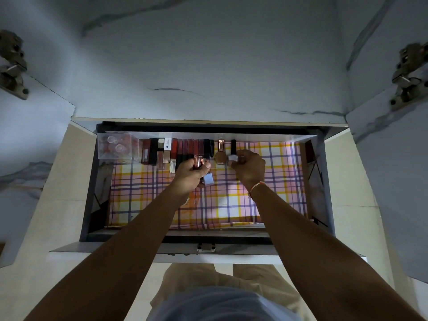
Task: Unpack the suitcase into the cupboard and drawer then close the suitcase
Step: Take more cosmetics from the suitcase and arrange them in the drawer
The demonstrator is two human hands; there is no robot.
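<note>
Currently, my left hand (pixel 188 173) grips two bottles (pixel 202 170), caps pointing away; my right hand (pixel 249 167) pinches a pale bottle (pixel 232 158) over the drawer (pixel 320 181), cap likewise.

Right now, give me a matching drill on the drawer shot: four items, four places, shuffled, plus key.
Items:
1. clear plastic box
2. left hand
3. right hand
4. drawer latch

Places or states:
A. front edge of the drawer, centre
B. back left corner of the drawer
C. holds a pale blue bottle with a copper cap
D. holds a small whitish bottle with a black cap at the back row

Pairs: 1-B, 2-C, 3-D, 4-A
</note>
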